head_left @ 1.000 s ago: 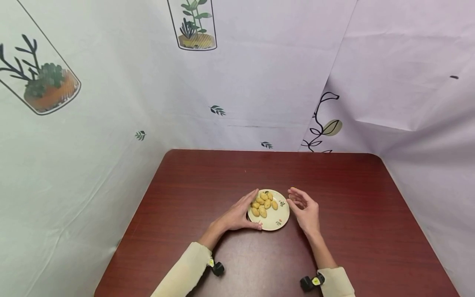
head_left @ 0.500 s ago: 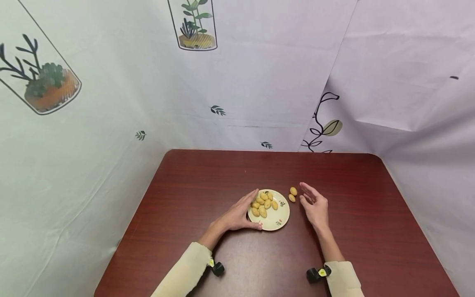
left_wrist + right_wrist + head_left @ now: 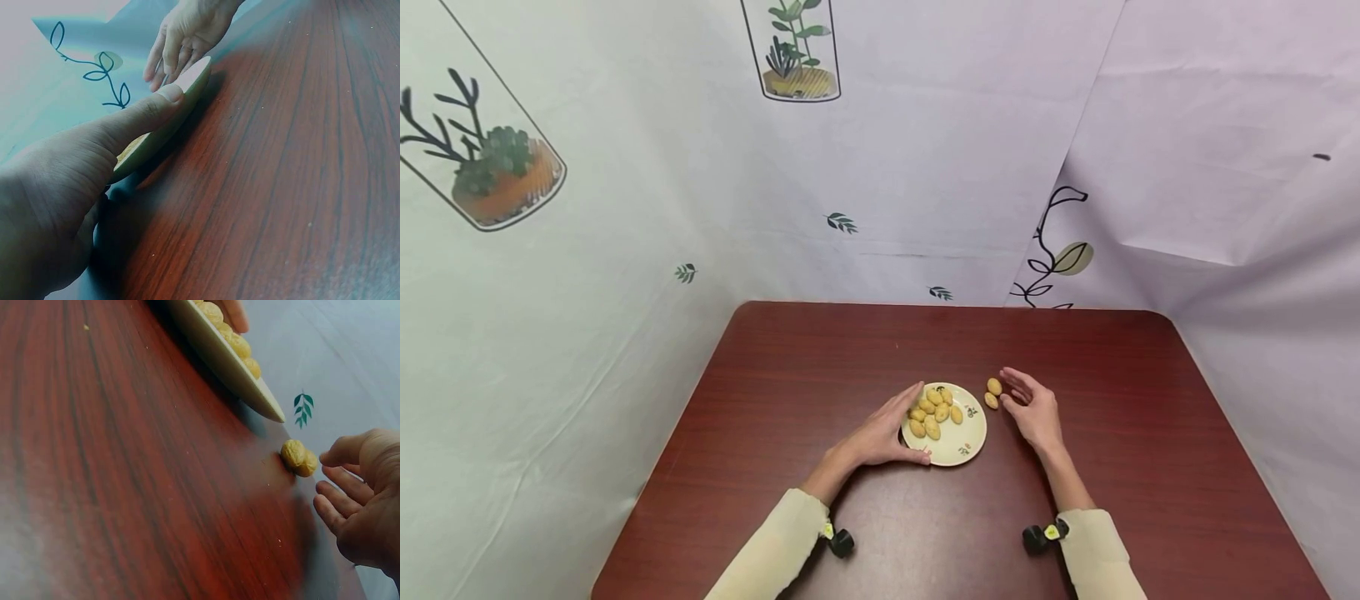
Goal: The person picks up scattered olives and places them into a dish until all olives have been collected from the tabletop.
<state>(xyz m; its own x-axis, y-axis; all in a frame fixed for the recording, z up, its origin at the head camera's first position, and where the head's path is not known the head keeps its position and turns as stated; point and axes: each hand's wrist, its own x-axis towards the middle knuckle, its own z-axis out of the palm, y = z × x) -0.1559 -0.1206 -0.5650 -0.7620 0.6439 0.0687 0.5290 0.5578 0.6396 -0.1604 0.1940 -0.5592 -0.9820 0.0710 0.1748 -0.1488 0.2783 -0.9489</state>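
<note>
A pale plate (image 3: pixel 962 442) with small printed flowers stands on the table, several small yellow potatoes (image 3: pixel 932 428) on its left half. My left hand (image 3: pixel 880 432) holds the plate from the left, thumb at the near rim and fingers along the far side; in the left wrist view the thumb (image 3: pixel 147 115) lies over the rim. Two more potatoes (image 3: pixel 993 387) rest side by side on the table, just right of the plate. Beside them is my right hand (image 3: pixel 1034 415), fingers loosely bent and holding nothing. In the right wrist view its fingertips (image 3: pixel 324 486) are close to this pair (image 3: pixel 294 453).
The dark red wooden table (image 3: pixel 820 350) has rounded far corners. Behind and beside it hangs white cloth (image 3: pixel 887 167) printed with plants. Each wrist wears a small black camera, such as the right one (image 3: pixel 1036 540).
The right hand has let go of two potatoes, leaving them on the table, and moved right, then slightly back left toward them. The left hand and plate have stayed in place.
</note>
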